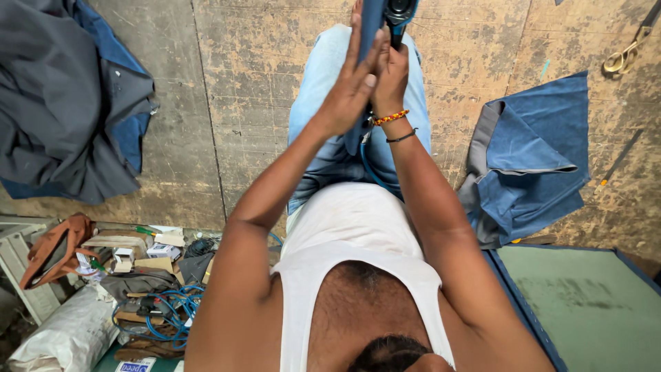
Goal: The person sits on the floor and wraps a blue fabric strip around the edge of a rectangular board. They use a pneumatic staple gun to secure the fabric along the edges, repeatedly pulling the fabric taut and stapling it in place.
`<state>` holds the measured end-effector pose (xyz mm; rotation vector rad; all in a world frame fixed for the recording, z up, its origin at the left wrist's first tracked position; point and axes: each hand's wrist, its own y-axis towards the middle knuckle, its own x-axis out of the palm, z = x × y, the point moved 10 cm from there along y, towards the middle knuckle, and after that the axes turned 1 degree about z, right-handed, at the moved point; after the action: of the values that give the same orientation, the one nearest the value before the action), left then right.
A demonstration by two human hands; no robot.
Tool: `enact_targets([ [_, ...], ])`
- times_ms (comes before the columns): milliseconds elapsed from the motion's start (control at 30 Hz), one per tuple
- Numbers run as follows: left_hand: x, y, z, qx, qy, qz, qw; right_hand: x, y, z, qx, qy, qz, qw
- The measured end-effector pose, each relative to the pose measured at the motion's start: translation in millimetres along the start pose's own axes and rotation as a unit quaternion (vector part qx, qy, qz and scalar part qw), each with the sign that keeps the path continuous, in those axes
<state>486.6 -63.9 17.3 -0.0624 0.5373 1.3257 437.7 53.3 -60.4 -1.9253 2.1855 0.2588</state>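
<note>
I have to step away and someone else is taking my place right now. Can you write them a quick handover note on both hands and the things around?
Left hand: pressed flat against the side of the blue tool, fingers extended.
Right hand: wrapped around the same tool from the other side, with a beaded bracelet at the wrist.
The tool is raised over the lap, its top out of frame, with a blue cord hanging down.
Folded blue fabric lies on the floor to the right, a grey and blue cloth pile to the left, and scissors at the far right.
What is done or left cannot be told from this view.
</note>
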Motion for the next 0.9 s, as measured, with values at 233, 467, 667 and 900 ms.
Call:
enact_targets([
  [233,-5.8,70.2,-117.6,-0.236,-0.335,0.091,0.908,2.8,-3.0,-4.4,-0.009,-0.091,0.012,0.996],
  [467,-1.6,50.0,-43.5,-0.069,-0.083,0.034,0.994,-3.1,-6.2,0.0,0.013,-0.053,0.037,0.998],
  [667,-11.5,33.0,19.2,-0.103,0.085,0.032,0.991,5.2,-7.0,-6.6,-0.023,0.005,-0.006,1.000],
  [900,-27.0,38.7,8.5,-0.246,0.234,-0.019,0.941,-22.3,7.7,-69.7,-0.150,0.026,-0.081,0.985],
])
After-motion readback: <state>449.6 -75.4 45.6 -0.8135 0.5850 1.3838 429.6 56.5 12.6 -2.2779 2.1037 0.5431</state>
